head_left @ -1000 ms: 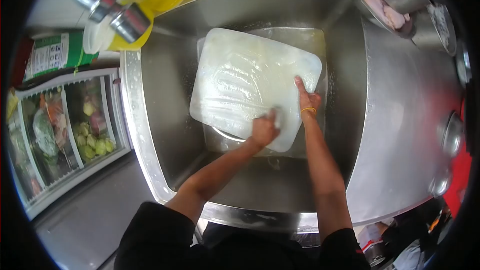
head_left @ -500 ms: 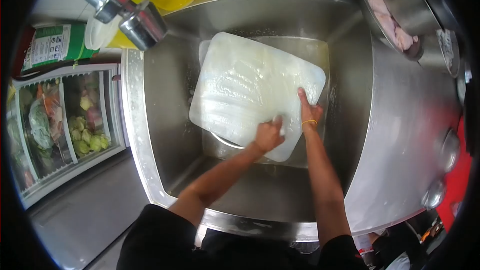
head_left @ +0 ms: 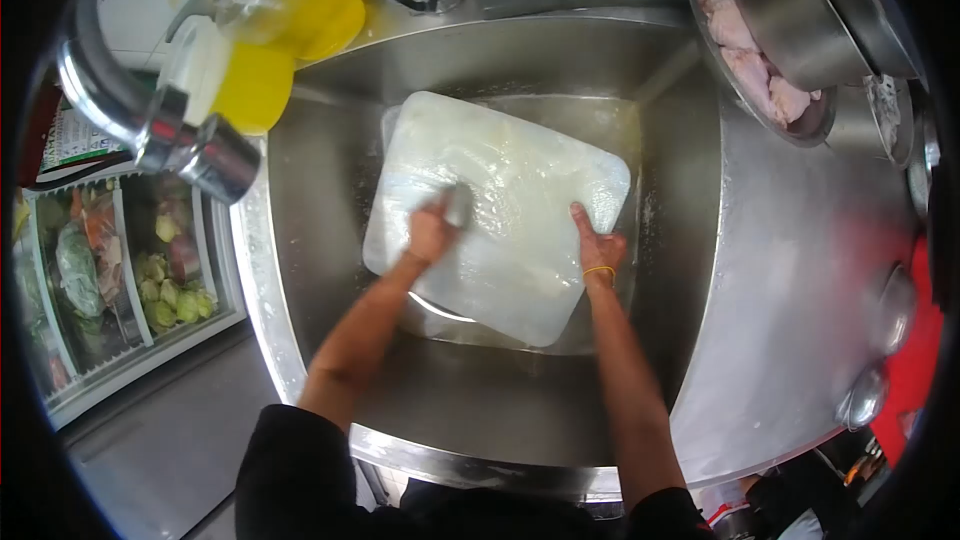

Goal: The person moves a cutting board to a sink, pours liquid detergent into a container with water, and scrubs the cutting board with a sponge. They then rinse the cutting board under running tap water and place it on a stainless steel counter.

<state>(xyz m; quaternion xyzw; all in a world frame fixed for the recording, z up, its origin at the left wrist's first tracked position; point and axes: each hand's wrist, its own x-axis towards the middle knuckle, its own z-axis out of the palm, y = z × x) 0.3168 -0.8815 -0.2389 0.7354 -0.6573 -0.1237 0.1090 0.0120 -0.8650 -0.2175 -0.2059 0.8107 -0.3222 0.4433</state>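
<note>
A large white cutting board (head_left: 500, 270), wet and streaked with suds, lies at a slant in the steel sink (head_left: 460, 390). My left hand (head_left: 432, 233) is closed on a small greyish scouring pad (head_left: 458, 206), blurred by motion, against the left half of the board. On the board's right edge rests my right hand (head_left: 600, 245), its thumb on top and the other fingers wrapped around the edge, partly hidden. A yellow band circles that wrist. Beneath the board's lower edge shows the white curved rim (head_left: 440, 309) of something mostly covered.
A chrome faucet (head_left: 200, 155) reaches in at upper left, near yellow liquid in a pump bottle (head_left: 310, 10) and a tub (head_left: 250, 85). Raw meat fills a metal bowl (head_left: 750, 55) at upper right. Vegetables sit in a glass-topped fridge (head_left: 130, 260) on the left.
My left hand has swept the pad leftward across the board, from near the right hand. My right hand keeps its hold on the edge. The camera view has shifted slightly.
</note>
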